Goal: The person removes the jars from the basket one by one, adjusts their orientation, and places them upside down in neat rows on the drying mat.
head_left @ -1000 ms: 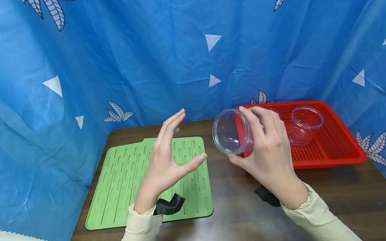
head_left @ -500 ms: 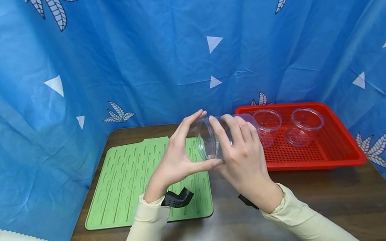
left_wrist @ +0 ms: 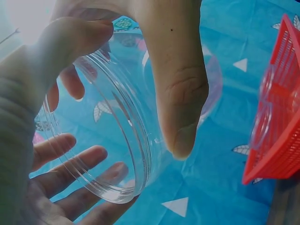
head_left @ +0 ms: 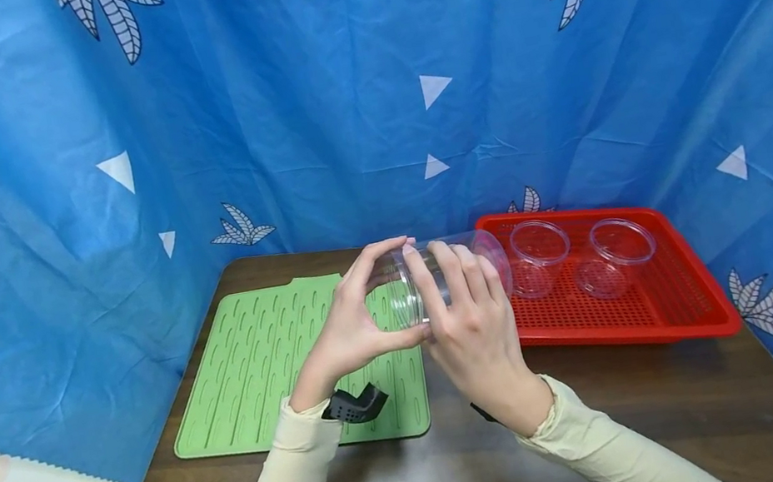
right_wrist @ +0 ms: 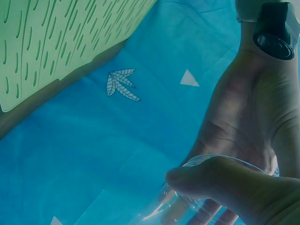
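Observation:
A clear plastic cup (head_left: 402, 293) lies on its side in the air between my hands, its ridged mouth toward the left and its base toward the right. My right hand (head_left: 477, 336) grips its body, fingers over the top and thumb underneath. My left hand (head_left: 343, 328) curves round the mouth end, thumb below and fingers above. In the left wrist view, the ringed rim (left_wrist: 140, 161) shows close up, with several fingers seen through the clear wall. The right wrist view shows the right thumb (right_wrist: 192, 180) bent over the cup's edge.
Two more clear cups (head_left: 539, 244) stand in a red plastic basket (head_left: 692, 277) at the right. A green ridged drying mat (head_left: 248, 372) lies on the left of the brown wooden table (head_left: 624, 397). Blue patterned curtain (head_left: 304, 102) surrounds the back and sides.
My right hand has carried the cup leftward from beside the basket and turned it more sideways. My left hand has moved right and now holds the cup's mouth end.

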`<state>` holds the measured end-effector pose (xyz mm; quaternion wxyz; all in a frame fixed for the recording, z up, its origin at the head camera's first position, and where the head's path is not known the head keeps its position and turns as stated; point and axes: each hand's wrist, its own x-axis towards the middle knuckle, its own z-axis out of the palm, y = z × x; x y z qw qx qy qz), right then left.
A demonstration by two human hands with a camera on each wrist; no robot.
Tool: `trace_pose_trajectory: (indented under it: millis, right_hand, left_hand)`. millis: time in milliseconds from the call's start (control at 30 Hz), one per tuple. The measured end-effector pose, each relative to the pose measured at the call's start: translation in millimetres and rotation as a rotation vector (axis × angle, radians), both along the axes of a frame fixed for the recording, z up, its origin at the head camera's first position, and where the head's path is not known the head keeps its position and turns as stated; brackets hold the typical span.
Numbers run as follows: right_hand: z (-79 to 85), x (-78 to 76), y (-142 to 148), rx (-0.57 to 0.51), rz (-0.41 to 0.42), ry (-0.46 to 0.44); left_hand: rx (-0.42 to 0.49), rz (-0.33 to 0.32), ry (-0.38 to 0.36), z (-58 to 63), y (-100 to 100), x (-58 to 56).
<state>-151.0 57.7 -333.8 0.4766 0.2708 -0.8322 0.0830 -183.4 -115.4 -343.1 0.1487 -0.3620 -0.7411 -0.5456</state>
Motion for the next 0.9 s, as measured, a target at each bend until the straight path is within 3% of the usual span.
trace_pose_trajectory:
  millis: [233,500,633,733,833,900]
  right_hand:
    - [0.2,3.1,0.2,0.011,0.006,-0.009]
    - [1.3,14.4,2.6,0.002,0.077,-0.089]
    - [13.8,29.8,7.8,-0.090,0.272,-0.189]
    - [33.9,44.1,16.6,-0.251,0.464,-0.280]
    - [55.9,52.8,28.6,-0.417,0.588,-0.370]
    - [64.6,50.7,38.4,-0.518,0.660,-0.456]
  left_hand:
    - [0.006,0.003,0.008,-7.3,-2.9,-4.0]
    - [0.012,-0.005,-0.001,14.0,-5.7,14.5]
    - [0.015,0.002,0.002,21.5,-11.3,20.4]
    - [0.012,0.010,0.001,23.7,-16.4,23.0]
    - [0.013,0.007,-0.009,24.1,-21.3,24.1]
    - [0.019,0.000,-0.016,24.4,-23.7,25.1]
